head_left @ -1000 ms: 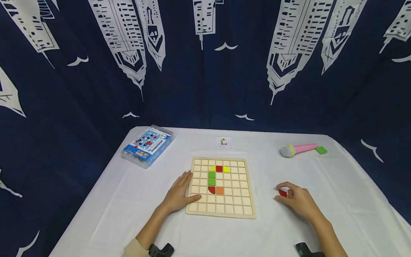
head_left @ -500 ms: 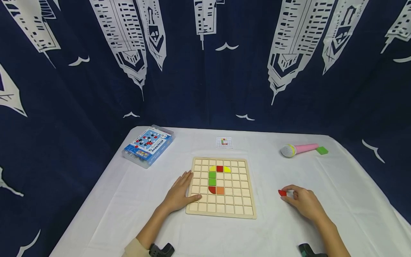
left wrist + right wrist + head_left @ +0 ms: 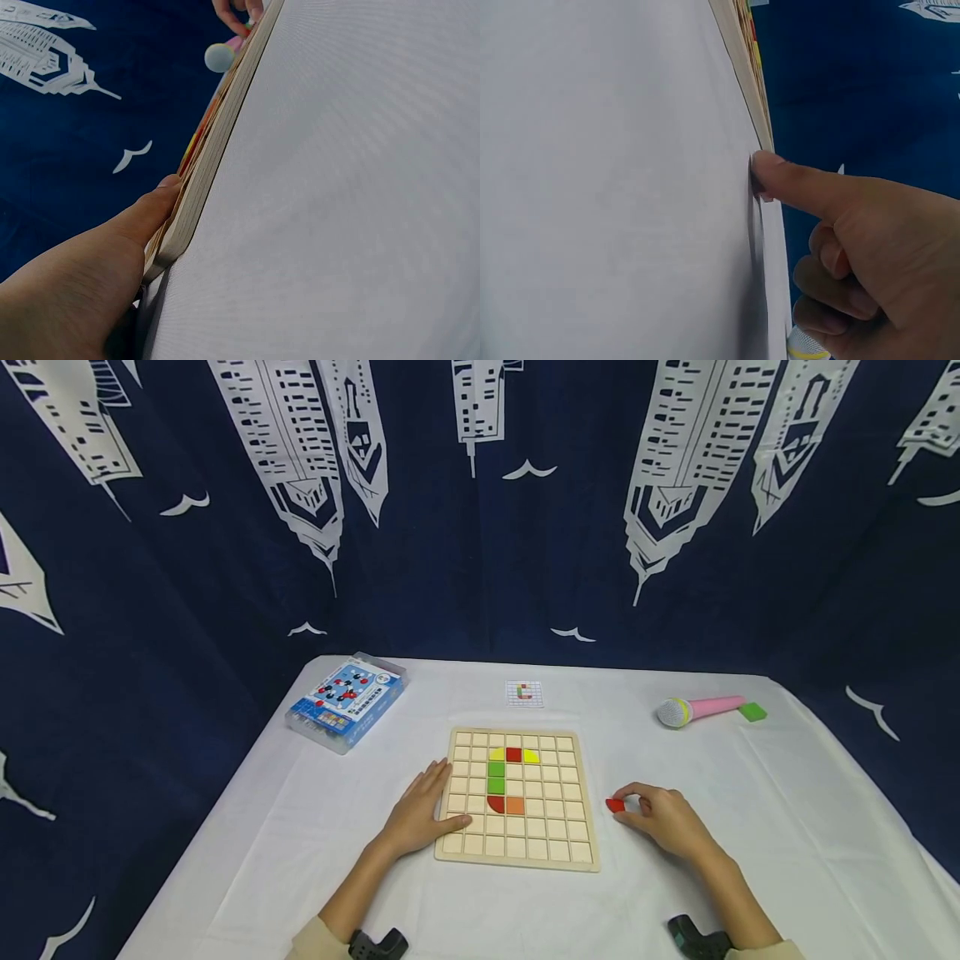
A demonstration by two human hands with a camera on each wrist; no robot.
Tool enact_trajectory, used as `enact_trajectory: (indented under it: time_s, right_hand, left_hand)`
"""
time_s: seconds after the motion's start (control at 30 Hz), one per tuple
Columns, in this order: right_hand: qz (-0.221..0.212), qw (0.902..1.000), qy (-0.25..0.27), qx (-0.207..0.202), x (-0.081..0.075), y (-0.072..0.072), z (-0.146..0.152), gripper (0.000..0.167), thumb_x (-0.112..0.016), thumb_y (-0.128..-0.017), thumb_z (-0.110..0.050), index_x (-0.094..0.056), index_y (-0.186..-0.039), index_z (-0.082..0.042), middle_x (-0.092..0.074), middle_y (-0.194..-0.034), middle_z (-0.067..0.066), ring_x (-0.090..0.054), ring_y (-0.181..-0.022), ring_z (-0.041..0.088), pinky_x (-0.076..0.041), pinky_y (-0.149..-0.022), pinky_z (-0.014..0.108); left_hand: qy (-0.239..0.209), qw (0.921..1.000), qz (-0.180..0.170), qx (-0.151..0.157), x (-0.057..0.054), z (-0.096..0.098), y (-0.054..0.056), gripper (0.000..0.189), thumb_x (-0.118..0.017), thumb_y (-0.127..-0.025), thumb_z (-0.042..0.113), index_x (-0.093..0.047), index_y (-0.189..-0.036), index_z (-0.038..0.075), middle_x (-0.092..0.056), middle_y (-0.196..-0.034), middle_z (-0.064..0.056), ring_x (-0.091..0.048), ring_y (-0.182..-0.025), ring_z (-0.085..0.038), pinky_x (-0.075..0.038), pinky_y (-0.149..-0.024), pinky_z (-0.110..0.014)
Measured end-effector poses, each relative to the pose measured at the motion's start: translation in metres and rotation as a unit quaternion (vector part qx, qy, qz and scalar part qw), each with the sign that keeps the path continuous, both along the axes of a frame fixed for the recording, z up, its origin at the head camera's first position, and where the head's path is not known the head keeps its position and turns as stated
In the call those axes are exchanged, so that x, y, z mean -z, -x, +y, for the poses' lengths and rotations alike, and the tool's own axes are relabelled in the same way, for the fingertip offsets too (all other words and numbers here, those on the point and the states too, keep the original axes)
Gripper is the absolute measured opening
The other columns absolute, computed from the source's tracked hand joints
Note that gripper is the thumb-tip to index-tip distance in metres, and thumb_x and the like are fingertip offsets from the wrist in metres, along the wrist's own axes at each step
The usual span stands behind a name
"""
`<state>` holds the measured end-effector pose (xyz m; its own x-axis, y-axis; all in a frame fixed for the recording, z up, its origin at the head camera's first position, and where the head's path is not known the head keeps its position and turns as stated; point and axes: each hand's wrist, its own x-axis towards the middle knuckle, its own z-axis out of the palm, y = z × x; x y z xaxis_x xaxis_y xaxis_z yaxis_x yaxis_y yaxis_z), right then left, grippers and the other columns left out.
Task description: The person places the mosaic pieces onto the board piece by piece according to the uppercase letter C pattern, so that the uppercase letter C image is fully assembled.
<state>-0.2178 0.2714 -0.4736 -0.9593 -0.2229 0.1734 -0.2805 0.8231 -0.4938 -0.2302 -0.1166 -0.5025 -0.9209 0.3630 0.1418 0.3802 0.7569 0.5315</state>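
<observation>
A wooden grid board [image 3: 517, 863] lies in the middle of the table. My left hand [image 3: 416, 814] rests at its left edge, fingers stretched along the side and thumb over the lower left squares. Set in the grid are a red square tile [image 3: 513, 754], two yellow tiles with a rounded side, two green tiles [image 3: 496, 786], a red quarter-round tile [image 3: 495, 805] and an orange tile [image 3: 515, 806]. Just right of the board, my right hand [image 3: 667, 820] pinches a red tile [image 3: 615, 805] between thumb and index finger. The thumb mostly hides that tile in the right wrist view.
Behind the board lies a small pattern card [image 3: 523, 694]. A blue-labelled plastic box [image 3: 347, 702] sits at the back left. At the back right are a pink toy microphone [image 3: 705, 707] and a green tile [image 3: 753, 712]. A dark blue printed curtain [image 3: 480, 568] hangs behind the table.
My right hand first drew slightly right while the red tile shifted in its fingers, then moved left toward the board with it. The left hand and the board stayed in place.
</observation>
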Motion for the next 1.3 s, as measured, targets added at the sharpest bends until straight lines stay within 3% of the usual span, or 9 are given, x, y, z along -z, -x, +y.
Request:
enact_trajectory:
  time_s: [0.23, 0.33, 0.5, 0.83, 1.3]
  right_hand:
    - [0.000, 0.9994, 0.002, 0.035, 0.002, 0.001, 0.010, 0.038, -0.077, -0.075, -0.019, -0.063, -0.109, -0.009, -0.035, -0.051, -0.005, -0.025, -0.047, 0.006, -0.025, -0.042, 0.022]
    - [0.000, 0.9992, 0.003, 0.040, 0.003, 0.003, 0.013, 0.035, -0.076, -0.076, -0.020, -0.064, -0.106, -0.009, -0.035, -0.052, -0.005, -0.027, -0.047, 0.007, -0.025, -0.042, 0.022]
    - [-0.010, 0.9997, 0.018, 0.016, 0.005, 0.006, 0.011, 0.027, -0.077, -0.075, -0.023, -0.067, -0.099, -0.013, -0.035, -0.051, -0.006, -0.027, -0.047, 0.006, -0.025, -0.042, 0.021]
    - [-0.033, 0.9988, 0.032, -0.018, 0.005, 0.006, 0.002, 0.026, -0.076, -0.077, -0.026, -0.068, -0.099, -0.015, -0.034, -0.050, -0.008, -0.027, -0.045, 0.003, -0.026, -0.041, 0.020]
    - [-0.015, 0.9987, 0.032, -0.036, 0.004, 0.006, 0.002, 0.023, -0.074, -0.078, -0.025, -0.068, -0.098, -0.017, -0.034, -0.051, -0.009, -0.027, -0.045, 0.003, -0.026, -0.041, 0.020]
  left_hand:
    - [0.003, 1.0000, -0.001, -0.002, 0.000, 0.000, 0.001, 0.096, -0.059, -0.079, 0.061, -0.023, -0.145, 0.000, -0.020, -0.150, -0.014, -0.013, -0.139, -0.028, -0.013, -0.112, -0.042]
    - [0.004, 1.0000, -0.002, -0.003, 0.000, 0.000, 0.002, 0.097, -0.059, -0.079, 0.061, -0.023, -0.145, 0.000, -0.020, -0.151, -0.014, -0.012, -0.139, -0.028, -0.012, -0.112, -0.042]
    - [0.004, 1.0000, -0.002, -0.002, -0.001, 0.000, 0.002, 0.097, -0.058, -0.079, 0.062, -0.023, -0.145, 0.000, -0.021, -0.150, -0.015, -0.013, -0.139, -0.028, -0.012, -0.112, -0.042]
    - [0.001, 1.0000, -0.004, -0.003, -0.001, 0.000, 0.000, 0.096, -0.060, -0.079, 0.060, -0.024, -0.145, -0.001, -0.021, -0.150, -0.016, -0.013, -0.138, -0.029, -0.013, -0.111, -0.043]
    - [0.003, 1.0000, -0.004, -0.003, -0.002, 0.000, 0.000, 0.096, -0.061, -0.079, 0.058, -0.024, -0.145, -0.001, -0.022, -0.150, -0.016, -0.013, -0.139, -0.029, -0.013, -0.112, -0.042]
